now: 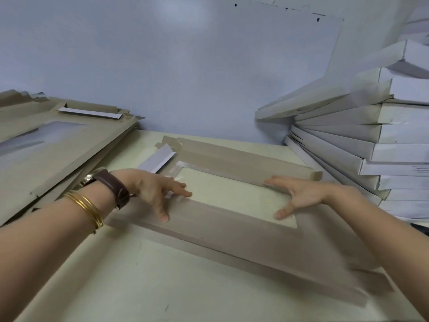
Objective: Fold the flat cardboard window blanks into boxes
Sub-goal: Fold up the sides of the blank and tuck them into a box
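A grey-brown cardboard window blank (243, 235) lies flat on the pale table, its clear window in the middle and a white-faced flap (157, 160) turned up at its far left corner. My left hand (155, 191) rests with straight fingers on the blank's left edge by the window. My right hand (299, 194) lies open over the window's right side, fingers spread toward the far long flap, thumb pointing at me. Neither hand grips anything. A pile of more flat window blanks (46, 145) sits at the left.
Folded white boxes (376, 140) are stacked high at the right, fanned out and leaning against the wall. A pale blue wall (185, 66) closes the back. The cream table (139, 287) shows bare surface in front of the blank.
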The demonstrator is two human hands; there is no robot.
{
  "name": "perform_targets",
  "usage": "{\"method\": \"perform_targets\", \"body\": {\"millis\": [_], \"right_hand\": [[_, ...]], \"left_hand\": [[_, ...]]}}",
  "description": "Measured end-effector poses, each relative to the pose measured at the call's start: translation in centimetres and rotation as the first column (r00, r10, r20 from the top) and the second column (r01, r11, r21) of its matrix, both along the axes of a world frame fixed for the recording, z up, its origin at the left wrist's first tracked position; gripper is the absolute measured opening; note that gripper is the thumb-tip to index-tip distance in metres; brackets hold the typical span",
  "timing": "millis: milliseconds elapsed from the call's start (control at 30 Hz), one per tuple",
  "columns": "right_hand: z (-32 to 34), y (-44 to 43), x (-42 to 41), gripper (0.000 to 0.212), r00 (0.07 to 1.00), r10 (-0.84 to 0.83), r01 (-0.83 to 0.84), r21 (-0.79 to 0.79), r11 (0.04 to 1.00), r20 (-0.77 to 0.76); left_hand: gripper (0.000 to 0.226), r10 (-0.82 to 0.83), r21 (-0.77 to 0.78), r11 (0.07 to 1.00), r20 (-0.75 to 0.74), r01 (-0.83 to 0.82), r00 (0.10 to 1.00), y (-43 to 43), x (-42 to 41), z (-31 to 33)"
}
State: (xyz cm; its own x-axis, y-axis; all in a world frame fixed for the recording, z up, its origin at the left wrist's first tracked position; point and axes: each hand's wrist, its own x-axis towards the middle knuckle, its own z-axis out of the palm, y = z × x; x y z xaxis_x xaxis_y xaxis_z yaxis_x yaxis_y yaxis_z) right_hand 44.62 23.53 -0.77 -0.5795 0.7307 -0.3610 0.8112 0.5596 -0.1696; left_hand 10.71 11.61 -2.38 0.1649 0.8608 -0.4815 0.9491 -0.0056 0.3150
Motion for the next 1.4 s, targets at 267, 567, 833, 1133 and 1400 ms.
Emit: {"method": "perform_targets", "body": {"millis": [267, 567, 833, 1133, 1400], "right_hand": [[-2.3, -0.2, 2.1, 0.116, 0.994, 0.054, -0.049, -0.054, 0.997, 0.099], [-4.7, -4.2, -3.2, 0.128, 0.978, -0.173, 0.143, 0.228, 0.963, 0.116], [-6.0, -5.3, -9.8, 0.099, 0.950, -0.306, 0.248, 0.445, 0.860, 0.061], [-5.2, -4.2, -7.1, 0.060, 0.978, -0.147, 0.180, 0.249, 0.952, -0.146], [-3.2, -6.6, -3.0, 0.070, 0.891, -0.050, 0.053, -0.007, 0.999, -0.452]], "left_hand": [[0.088, -0.011, 0.075, 0.997, -0.190, 0.026, 0.982, 1.3, -1.3, 0.9], [0.054, -0.012, 0.403, 0.910, -0.215, 0.100, 0.977, 0.2, 6.4, -0.2], [0.053, 0.030, 0.293, 0.955, -0.233, 0.041, 0.972, -1.2, 8.9, -2.3], [0.063, 0.067, 0.328, 0.945, -0.178, -0.005, 0.982, 0.1, 4.1, -4.4], [0.060, 0.141, 0.381, 0.905, 0.156, -0.191, 0.978, -0.4, 4.1, -4.0]]}}
